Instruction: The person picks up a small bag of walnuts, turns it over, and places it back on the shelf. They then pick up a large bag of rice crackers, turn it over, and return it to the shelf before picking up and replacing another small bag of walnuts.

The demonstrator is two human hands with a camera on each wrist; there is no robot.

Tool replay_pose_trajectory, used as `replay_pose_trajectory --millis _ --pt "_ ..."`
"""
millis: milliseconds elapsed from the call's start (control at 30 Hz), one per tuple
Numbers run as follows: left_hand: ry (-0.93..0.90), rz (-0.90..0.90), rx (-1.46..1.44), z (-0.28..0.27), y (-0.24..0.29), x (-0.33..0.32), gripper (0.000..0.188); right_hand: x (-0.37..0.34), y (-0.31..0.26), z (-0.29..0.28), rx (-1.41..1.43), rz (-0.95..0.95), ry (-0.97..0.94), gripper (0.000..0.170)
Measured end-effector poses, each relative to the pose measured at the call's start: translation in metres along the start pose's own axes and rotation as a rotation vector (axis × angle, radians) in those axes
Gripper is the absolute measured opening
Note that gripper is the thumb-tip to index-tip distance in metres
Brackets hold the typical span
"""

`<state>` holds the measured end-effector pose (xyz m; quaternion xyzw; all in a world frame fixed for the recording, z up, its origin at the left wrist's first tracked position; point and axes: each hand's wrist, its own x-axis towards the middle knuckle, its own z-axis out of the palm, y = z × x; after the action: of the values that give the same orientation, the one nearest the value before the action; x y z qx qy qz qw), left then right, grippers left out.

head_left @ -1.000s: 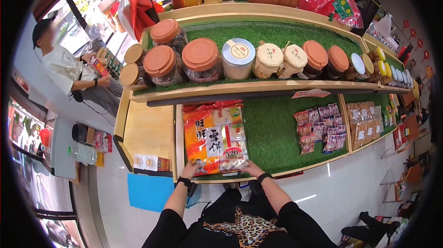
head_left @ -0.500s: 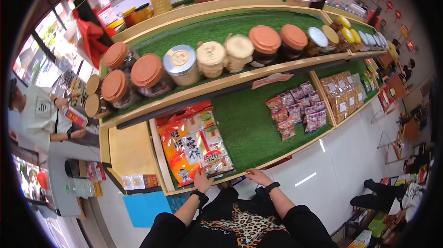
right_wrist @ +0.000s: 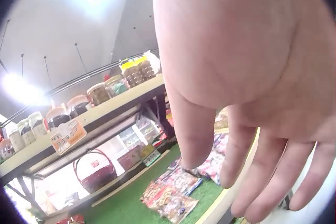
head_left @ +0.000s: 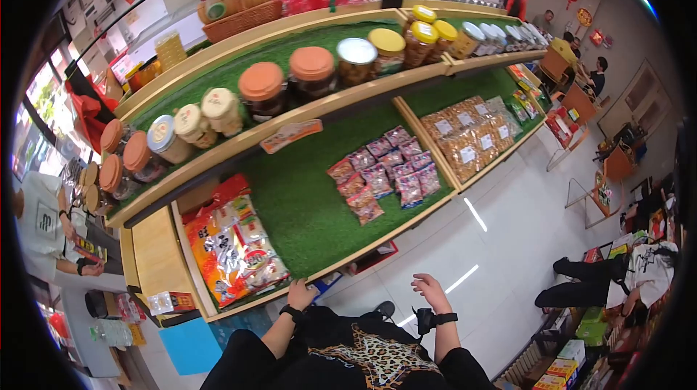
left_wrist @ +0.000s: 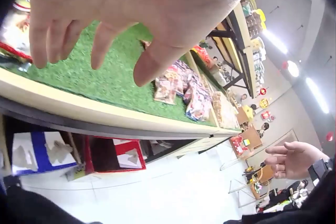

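A large orange-and-white bag of rice crackers lies flat on the green turf of the lower shelf, at its left end. Just off this bag's near right corner, my left hand is at the wooden front edge, holding nothing. In the left wrist view its fingers hang loosely over the turf. My right hand is raised over the floor, away from the shelf, palm empty and fingers relaxed. Small snack packets lie in a group farther right on the turf.
Lidded jars line the upper shelf. Bags of brown snacks fill the compartment beyond a wooden divider. Under the shelf stand a blue-and-white box and a red box. A person stands at the left holding a packet.
Both hands have left the cracker bag, which stays on the shelf. The view has swung right along the shelf, and my right hand has lifted away from the front edge.
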<state>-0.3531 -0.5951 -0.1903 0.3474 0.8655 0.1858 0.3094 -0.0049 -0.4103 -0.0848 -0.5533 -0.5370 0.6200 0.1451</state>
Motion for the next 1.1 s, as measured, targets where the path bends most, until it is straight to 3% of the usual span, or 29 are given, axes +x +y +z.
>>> replay_pose_trajectory --millis 300,533,667,767,900,1100 --pt "-0.126 0.246 -0.103 0.066 0.134 0.001 0.053 -0.062 0.041 -0.132 0.112 0.03 0.273 0.037" --pt "-0.097 0.353 -0.112 0.075 0.176 0.015 0.053 -0.076 0.054 -0.166 0.143 0.054 0.365 0.034" --pt "-0.163 0.289 -0.187 0.059 0.194 0.025 0.05 -0.05 0.044 -0.158 0.145 0.004 0.268 0.036" --pt "-0.259 0.11 -0.397 0.051 0.192 0.034 0.061 -0.019 0.026 -0.148 0.1 -0.05 0.146 0.035" --pt "-0.231 -0.017 -0.383 0.054 0.184 0.057 0.059 0.029 0.002 -0.137 -0.022 -0.135 0.021 0.031" --pt "-0.214 -0.035 -0.502 0.062 0.173 0.116 0.054 0.083 -0.046 -0.129 -0.159 -0.2 -0.078 0.033"
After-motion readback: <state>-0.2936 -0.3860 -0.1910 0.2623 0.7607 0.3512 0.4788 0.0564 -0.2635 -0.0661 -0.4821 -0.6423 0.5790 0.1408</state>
